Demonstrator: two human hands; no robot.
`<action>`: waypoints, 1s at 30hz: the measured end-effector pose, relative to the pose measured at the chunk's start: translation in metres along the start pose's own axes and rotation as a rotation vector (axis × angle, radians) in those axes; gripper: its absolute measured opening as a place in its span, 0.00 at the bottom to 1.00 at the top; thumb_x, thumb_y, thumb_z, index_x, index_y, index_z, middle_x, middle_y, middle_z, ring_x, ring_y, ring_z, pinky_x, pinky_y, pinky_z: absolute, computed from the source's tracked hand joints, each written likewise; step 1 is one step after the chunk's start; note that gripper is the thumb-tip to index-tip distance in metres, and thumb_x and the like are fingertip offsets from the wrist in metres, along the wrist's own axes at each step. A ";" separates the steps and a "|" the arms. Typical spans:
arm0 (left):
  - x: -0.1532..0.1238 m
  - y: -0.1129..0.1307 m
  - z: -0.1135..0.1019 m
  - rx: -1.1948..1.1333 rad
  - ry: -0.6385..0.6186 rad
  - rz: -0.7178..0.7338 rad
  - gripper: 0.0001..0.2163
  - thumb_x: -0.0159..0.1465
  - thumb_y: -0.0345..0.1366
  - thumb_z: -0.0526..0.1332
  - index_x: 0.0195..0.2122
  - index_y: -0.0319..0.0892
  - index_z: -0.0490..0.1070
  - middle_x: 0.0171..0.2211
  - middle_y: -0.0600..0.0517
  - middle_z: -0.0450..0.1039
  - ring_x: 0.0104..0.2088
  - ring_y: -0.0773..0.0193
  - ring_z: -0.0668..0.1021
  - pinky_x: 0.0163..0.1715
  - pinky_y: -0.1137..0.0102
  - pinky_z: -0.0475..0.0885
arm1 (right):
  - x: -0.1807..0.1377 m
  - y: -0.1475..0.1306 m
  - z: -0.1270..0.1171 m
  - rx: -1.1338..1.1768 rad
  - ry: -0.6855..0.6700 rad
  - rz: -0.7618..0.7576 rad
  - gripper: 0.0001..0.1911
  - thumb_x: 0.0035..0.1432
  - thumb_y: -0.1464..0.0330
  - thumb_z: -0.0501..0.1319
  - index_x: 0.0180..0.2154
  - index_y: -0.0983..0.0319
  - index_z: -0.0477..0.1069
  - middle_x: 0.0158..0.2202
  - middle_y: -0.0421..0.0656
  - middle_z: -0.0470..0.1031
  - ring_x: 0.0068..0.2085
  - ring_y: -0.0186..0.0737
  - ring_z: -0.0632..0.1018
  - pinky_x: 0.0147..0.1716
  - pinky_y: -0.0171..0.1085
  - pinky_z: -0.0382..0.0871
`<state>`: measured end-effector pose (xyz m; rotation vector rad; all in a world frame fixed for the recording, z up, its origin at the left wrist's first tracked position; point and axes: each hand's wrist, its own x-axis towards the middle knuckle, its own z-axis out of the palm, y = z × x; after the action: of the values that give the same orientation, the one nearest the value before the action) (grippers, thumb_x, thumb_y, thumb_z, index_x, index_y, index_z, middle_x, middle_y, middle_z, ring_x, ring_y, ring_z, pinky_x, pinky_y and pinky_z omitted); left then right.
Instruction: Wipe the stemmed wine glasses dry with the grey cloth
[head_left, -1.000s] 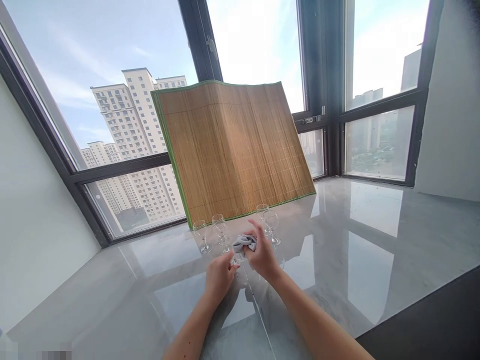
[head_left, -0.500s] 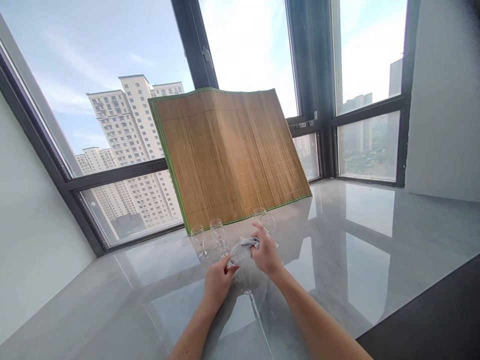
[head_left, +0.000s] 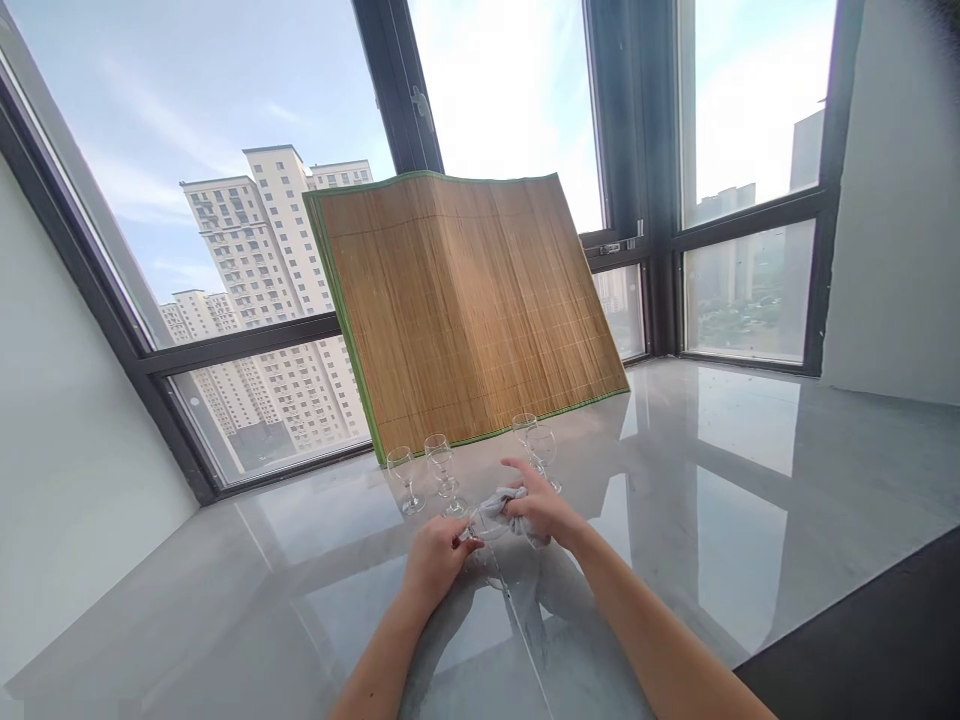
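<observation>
My left hand (head_left: 436,560) pinches a small clear stemmed glass (head_left: 491,530) that lies tilted over the counter, its bowl toward the right. My right hand (head_left: 544,505) grips a crumpled light grey cloth (head_left: 504,501) against the bowl's rim, index finger stretched out. Whether the cloth reaches inside the bowl, I cannot tell. Beyond my left hand stand a stemmed glass (head_left: 403,470) and, beside it, a close pair of stemmed glasses (head_left: 440,465). Another pair of stemmed glasses (head_left: 541,448) stands upright just behind my right hand.
A folded bamboo mat (head_left: 465,310) with green edging leans against the dark window frame (head_left: 660,180) behind the glasses. The glossy grey counter (head_left: 315,610) reflects the windows and has a pale seam down the middle. Its dark front edge lies at lower right.
My right hand and the cloth have moved down and slightly right around the glass's rim, and more cloth now hangs below the hand. The view has shifted slightly.
</observation>
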<state>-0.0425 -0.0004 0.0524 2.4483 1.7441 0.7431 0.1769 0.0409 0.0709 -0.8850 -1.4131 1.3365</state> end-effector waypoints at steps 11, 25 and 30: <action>0.002 0.015 0.006 -0.193 -0.024 -0.093 0.21 0.64 0.53 0.55 0.30 0.42 0.78 0.19 0.57 0.64 0.23 0.67 0.64 0.27 0.72 0.54 | 0.009 0.008 0.009 -0.137 0.357 -0.301 0.32 0.47 0.69 0.61 0.56 0.59 0.60 0.35 0.41 0.76 0.34 0.39 0.77 0.35 0.37 0.70; -0.004 0.019 0.011 -0.097 0.053 -0.019 0.16 0.67 0.46 0.54 0.26 0.42 0.67 0.23 0.53 0.69 0.25 0.66 0.66 0.28 0.71 0.53 | 0.017 0.018 0.005 -0.281 0.444 -0.326 0.27 0.49 0.70 0.57 0.53 0.60 0.62 0.34 0.41 0.77 0.32 0.40 0.77 0.35 0.37 0.68; -0.003 0.016 0.015 -0.105 0.115 -0.067 0.18 0.68 0.49 0.51 0.25 0.43 0.62 0.22 0.54 0.67 0.25 0.65 0.66 0.28 0.71 0.51 | 0.019 0.019 0.003 -0.149 0.435 -0.308 0.27 0.47 0.68 0.59 0.51 0.61 0.63 0.31 0.41 0.75 0.30 0.39 0.76 0.30 0.36 0.67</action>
<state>-0.0226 -0.0054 0.0427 2.3101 1.7667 0.9591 0.1669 0.0604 0.0559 -0.9431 -1.2510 0.7593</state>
